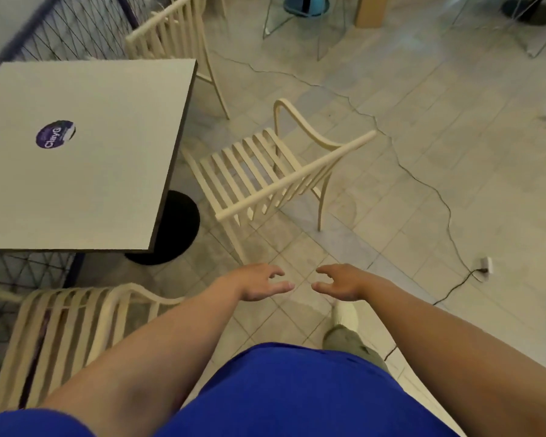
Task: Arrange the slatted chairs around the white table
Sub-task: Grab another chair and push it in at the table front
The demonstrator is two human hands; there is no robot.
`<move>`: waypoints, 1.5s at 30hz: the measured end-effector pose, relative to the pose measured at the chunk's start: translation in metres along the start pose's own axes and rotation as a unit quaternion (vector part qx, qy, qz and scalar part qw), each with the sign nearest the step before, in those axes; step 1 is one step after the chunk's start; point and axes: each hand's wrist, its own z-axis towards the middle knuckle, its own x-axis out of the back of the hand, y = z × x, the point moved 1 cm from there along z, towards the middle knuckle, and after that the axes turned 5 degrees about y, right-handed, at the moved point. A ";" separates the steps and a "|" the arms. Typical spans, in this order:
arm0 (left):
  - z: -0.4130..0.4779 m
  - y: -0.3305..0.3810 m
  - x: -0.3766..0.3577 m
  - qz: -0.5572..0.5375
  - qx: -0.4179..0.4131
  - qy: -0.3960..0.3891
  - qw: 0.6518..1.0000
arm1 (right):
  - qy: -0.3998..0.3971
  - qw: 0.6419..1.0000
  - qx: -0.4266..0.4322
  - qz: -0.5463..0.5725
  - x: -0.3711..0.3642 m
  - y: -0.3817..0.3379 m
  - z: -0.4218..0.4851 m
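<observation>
Both hands, left hand (259, 283) and right hand (341, 283), are hovering open and empty near the angled slatted chair (265, 171) beside the white tabletop (92, 159), whose rigid, seemingly light frame is probably best gripped along the top backrest rail (297, 175).

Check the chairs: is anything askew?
Yes. The middle chair stands at an angle to the white table, not square to its edge. Both hands are empty.
</observation>
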 end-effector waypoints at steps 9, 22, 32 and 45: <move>0.051 0.086 0.023 -0.087 0.084 0.051 0.991 | -0.044 0.991 0.088 -0.096 0.113 0.063 0.051; 0.107 0.075 0.136 -0.168 0.089 0.192 0.963 | 0.005 0.964 0.232 -0.133 0.237 -0.005 0.149; 0.148 0.006 0.161 -0.141 0.139 0.106 0.975 | -0.066 0.957 0.178 -0.222 0.251 -0.013 0.219; 0.185 -0.001 0.141 -0.079 0.189 0.043 0.978 | -0.158 0.929 0.190 -0.276 0.250 0.014 0.259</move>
